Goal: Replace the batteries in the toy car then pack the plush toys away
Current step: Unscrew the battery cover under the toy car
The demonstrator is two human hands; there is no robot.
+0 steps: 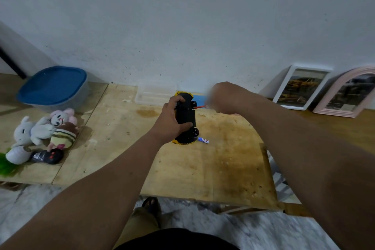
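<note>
The yellow toy car (187,119) stands on its side on the wooden table (223,168), black underside toward me. My left hand (172,122) grips it around the middle. My right hand (225,97), blurred, is closed on a red-shafted screwdriver (199,107) whose tip touches the car's underside near an upper wheel. A blue and white battery (203,140) lies on the table just right of the car's lower end. Several plush toys (48,128) lie in a heap at the left.
A grey tub with a blue lid (53,85) stands at the back left. A clear plastic box (156,93) sits behind the car against the wall. Two picture frames (300,87) lean at the back right. A black remote (47,156) lies by the plush toys.
</note>
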